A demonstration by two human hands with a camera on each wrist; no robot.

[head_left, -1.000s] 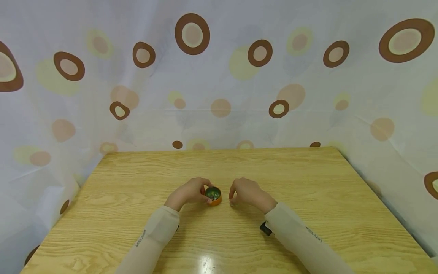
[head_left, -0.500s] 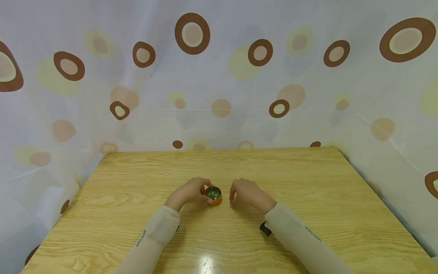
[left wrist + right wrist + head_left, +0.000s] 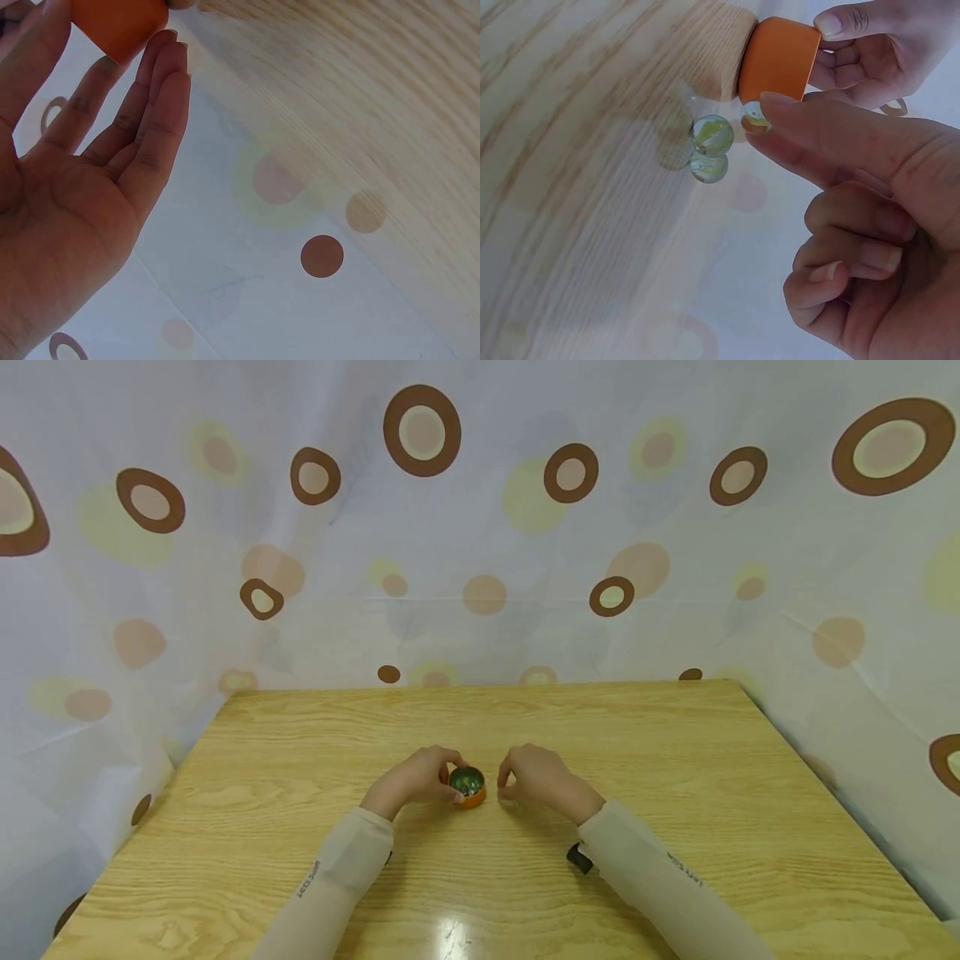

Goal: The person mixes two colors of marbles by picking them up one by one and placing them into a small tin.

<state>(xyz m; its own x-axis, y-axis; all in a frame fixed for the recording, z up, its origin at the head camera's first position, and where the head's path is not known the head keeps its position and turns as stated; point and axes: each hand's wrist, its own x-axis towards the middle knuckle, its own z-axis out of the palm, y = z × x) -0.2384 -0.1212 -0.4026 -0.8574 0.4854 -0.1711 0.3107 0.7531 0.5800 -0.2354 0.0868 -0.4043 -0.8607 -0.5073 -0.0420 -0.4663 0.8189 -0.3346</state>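
A small orange bowl with a dark green inside stands on the wooden table, with shiny marbles in it. My left hand grips its rim from the left, thumb on the near side and forefinger on the far side. Just right of the bowl is my right hand. In the right wrist view its thumb and forefinger pinch one clear marble with a yellow-green swirl, the other fingers curled in. Two similar marbles, an upper one and a lower one, lie on the table below that hand.
The light wooden table spreads out on all sides of the hands. A white sheet with brown, peach and yellow spots hangs behind it and along both sides.
My right hand has risen slightly and shifted a little left, toward the bowl; its fingertips were lower by the table before. The left hand and the bowl stay in place.
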